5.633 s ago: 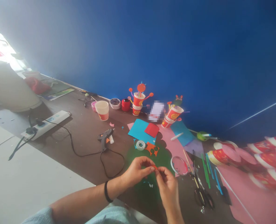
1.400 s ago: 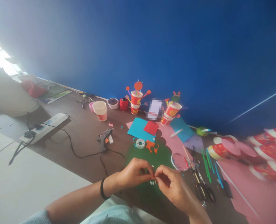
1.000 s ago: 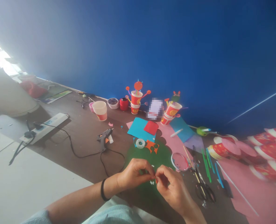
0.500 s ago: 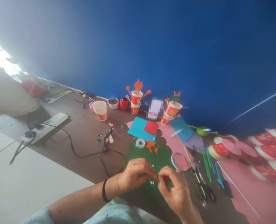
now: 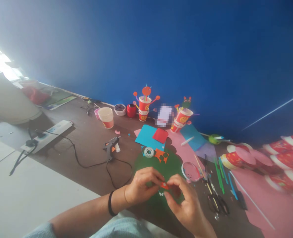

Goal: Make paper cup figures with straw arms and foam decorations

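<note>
My left hand [image 5: 145,185], with a black band at its wrist, pinches a small orange-red paper piece [image 5: 164,186] with a pale spot on it. The index finger of my right hand [image 5: 186,198] touches or nearly touches the piece's right edge, and its thumb stands apart below. Under both hands lies green paper [image 5: 141,162], with small white scraps [image 5: 161,194] near the fingers. An orange sheet with round holes [image 5: 158,154] and a white tape roll [image 5: 149,152] lie just beyond.
A glue gun [image 5: 110,147] and its cord lie at left, near a power strip [image 5: 49,135]. Decorated paper-cup figures [image 5: 144,104] stand at the back by the blue wall. Scissors [image 5: 217,198], a clear tape roll [image 5: 191,172], colored sticks [image 5: 219,175] and red cups [image 5: 285,158] are at right.
The orange-red piece has turned so more of its face shows. My right thumb and index finger have parted from their pinch.
</note>
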Available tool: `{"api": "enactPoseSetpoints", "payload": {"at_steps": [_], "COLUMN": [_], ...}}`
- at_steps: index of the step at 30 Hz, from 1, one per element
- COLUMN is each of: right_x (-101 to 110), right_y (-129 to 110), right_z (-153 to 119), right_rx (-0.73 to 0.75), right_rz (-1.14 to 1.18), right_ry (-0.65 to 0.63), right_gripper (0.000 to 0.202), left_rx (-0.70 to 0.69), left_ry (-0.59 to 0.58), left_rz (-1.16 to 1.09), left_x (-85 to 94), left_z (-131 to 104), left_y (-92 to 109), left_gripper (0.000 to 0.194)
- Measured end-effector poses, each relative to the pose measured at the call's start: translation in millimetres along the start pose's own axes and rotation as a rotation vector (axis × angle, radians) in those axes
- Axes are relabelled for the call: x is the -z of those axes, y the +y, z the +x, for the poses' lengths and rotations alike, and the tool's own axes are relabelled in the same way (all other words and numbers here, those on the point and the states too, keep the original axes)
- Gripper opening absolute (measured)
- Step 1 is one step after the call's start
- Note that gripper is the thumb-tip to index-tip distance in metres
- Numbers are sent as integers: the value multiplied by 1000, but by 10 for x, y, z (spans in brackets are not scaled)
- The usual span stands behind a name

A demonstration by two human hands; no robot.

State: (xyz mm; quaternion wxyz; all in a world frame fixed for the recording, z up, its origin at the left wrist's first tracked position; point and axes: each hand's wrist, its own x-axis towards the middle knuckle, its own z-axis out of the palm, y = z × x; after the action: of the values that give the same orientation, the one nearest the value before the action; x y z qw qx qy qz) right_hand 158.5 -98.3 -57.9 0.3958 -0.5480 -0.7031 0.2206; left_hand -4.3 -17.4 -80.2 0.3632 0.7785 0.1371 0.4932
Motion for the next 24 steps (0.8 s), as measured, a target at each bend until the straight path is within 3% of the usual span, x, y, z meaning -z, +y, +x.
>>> {"api": "enactPoseSetpoints", "payload": {"at_steps": [5, 9, 12, 24], "right_x": [-38, -33, -32, -51], "right_y": [20, 18, 22, 54], "right_z": [10, -3, -13, -1], "right_rx": [70, 114, 123, 98], "right_rz": [-47, -141, -166, -128], "right_ry": [51, 58, 60, 43], "right_gripper": [13, 16, 18, 19], "left_rx": [49, -51, -100, -70], "left_ry": [6, -51, -87, -94], "left_rz": [47, 116, 117, 68], "left_x": [-24, -1, 22, 28], "left_z": [-17, -14, -4, -10], "left_y": [-1, -7, -2, -4], "left_gripper": [8, 21, 17, 9]}}
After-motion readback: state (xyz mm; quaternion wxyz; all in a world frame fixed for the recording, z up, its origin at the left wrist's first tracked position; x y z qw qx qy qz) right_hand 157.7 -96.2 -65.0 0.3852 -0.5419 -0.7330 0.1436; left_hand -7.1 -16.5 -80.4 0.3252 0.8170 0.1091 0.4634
